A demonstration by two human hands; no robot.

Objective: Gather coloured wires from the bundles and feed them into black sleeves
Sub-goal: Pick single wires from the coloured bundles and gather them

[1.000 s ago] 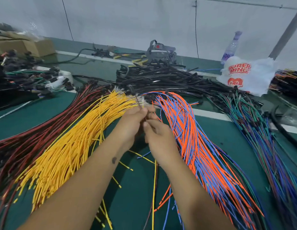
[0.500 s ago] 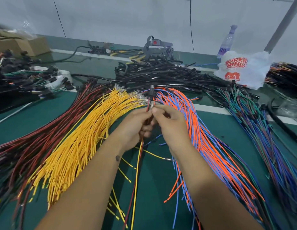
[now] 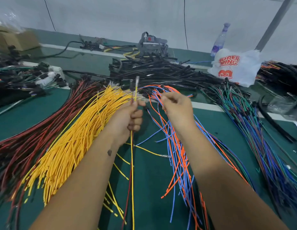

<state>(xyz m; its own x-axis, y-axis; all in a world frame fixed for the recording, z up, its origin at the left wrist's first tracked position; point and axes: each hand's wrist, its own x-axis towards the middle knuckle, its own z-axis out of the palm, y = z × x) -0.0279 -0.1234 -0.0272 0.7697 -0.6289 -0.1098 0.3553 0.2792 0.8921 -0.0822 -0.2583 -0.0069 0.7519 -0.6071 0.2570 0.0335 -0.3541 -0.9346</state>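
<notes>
Your left hand (image 3: 129, 117) is clamped in a fist around a yellow wire (image 3: 132, 171) and a dark red wire (image 3: 127, 196), their metal tips standing up above your thumb and their tails hanging down toward you. Your right hand (image 3: 176, 107) sits just beside it, apart from it, fingers curled in among the orange and blue wires (image 3: 177, 156); it looks as if it pinches one or two strands, but the motion blur keeps that from being certain.

The black sleeves (image 3: 154, 70) lie in a heap at the back of the green table (image 3: 149, 171), beyond both hands, so nothing is being fed yet.

The main risk is the tangle. The orange and blue strands cross each other loosely, and if you pull one up quickly it will likely drag its neighbours along and scatter them over the table. Draw it out along its length instead.

The second risk is in your left fist. The two tips stand at uneven heights, and if you add a third wire without squaring them, they will probably catch at the mouth of a sleeve.

Mind also the loose yellow wire (image 3: 149, 151) lying across the table under your wrists; a forearm could sweep it into the wrong pile.
</notes>
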